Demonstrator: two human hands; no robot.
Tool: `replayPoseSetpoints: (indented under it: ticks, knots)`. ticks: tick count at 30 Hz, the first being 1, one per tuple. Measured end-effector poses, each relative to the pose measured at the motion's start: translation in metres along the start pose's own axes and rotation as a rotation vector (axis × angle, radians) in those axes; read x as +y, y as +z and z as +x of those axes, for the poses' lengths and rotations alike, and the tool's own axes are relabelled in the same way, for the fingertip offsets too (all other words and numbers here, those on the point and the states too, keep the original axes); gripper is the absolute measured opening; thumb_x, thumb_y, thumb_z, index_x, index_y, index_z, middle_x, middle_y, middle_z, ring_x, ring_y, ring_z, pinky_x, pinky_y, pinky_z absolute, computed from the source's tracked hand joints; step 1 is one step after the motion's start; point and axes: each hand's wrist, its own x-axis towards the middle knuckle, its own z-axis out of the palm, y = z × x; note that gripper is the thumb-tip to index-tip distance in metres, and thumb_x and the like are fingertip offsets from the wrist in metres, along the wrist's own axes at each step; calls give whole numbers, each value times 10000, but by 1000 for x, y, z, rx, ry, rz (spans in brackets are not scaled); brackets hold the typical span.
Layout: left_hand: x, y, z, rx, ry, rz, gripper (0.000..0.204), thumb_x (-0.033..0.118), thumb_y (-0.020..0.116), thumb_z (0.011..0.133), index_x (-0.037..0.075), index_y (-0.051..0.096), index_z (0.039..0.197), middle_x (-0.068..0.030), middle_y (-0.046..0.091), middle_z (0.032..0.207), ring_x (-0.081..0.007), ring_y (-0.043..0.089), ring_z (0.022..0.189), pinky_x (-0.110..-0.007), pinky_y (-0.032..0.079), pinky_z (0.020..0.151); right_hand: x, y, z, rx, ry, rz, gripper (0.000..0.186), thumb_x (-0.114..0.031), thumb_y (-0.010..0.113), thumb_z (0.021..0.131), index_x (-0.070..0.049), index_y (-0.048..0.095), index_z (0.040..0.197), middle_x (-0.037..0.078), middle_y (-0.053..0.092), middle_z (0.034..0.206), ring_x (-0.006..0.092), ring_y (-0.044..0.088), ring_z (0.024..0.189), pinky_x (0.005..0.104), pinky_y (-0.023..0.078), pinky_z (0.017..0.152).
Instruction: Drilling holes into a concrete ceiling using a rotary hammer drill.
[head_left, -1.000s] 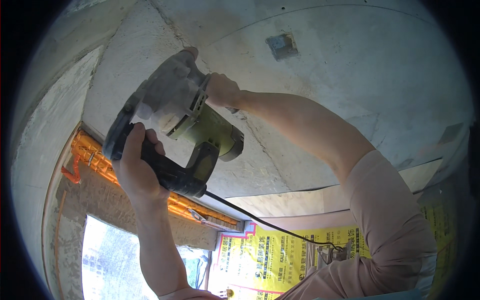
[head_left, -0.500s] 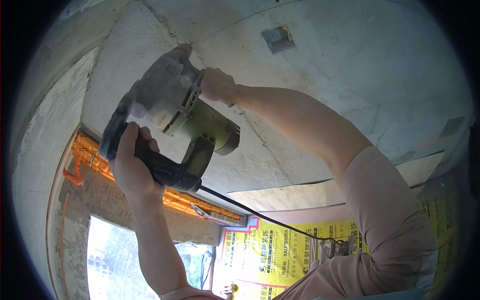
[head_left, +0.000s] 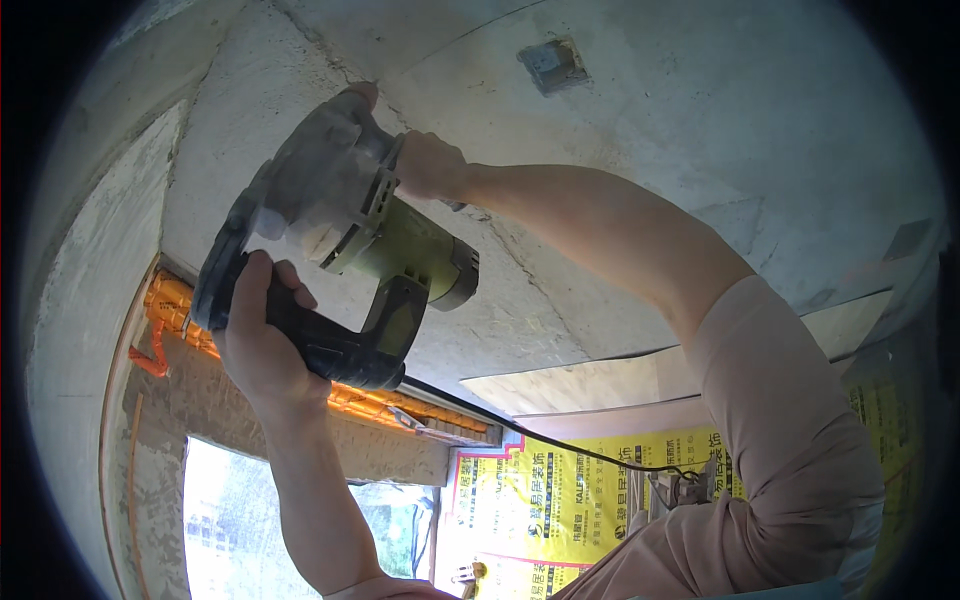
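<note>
Overhead, both my hands hold a green and black corded power tool [head_left: 415, 240] with a wide, dusty, see-through guard [head_left: 325, 165]. Its guard faces the bare concrete ceiling [head_left: 620, 150], with the black rim at or very near the surface; exact contact is hidden. My left hand [head_left: 265, 350] is wrapped round the black rear handle [head_left: 340, 350], thumb and fingertips up beside the guard. On the far side, my right hand [head_left: 430, 168] is closed on a side grip, mostly covered by the fist. A black cord [head_left: 530, 432] trails from the handle toward my right shoulder.
A small square box [head_left: 553, 66] is recessed in the ceiling. Orange wrapped pipes [head_left: 370, 405] run along a ledge at the left, above a bright window [head_left: 228, 510]. Yellow printed sheeting [head_left: 570, 500] covers the wall at the lower middle. A pale board [head_left: 570, 385] hangs above it.
The tool and both hands have shifted very slightly up and left in the picture, and the background has shifted a little too. Both grips stay the same.
</note>
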Motion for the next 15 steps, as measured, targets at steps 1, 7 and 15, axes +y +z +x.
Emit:
replayPoseSetpoints:
  ticks: [1,7,15]
  knots:
    - [1,2,-1,-25,14,4,94,101,609,919,34,588,981,-82,614,764,-141,569,614,-237,499,560,1,0,0,26,-10,5,382,-325,594,810,5,704,967,194,715,976,336,691,975,428,539,841]
    - [2,7,-4,-39,10,2,96,100,609,919,29,590,980,-78,611,761,-139,570,615,-230,497,561,2,-3,-1,11,-27,-17,410,-347,600,816,11,696,991,206,709,1003,339,686,989,432,536,850]
    - [5,4,-4,-4,-20,-30,87,111,599,932,42,592,984,-71,608,757,-135,568,623,-231,492,572,-6,-15,-4,-41,19,-78,426,-345,603,818,18,684,1026,203,705,1031,336,684,1003,435,535,862]
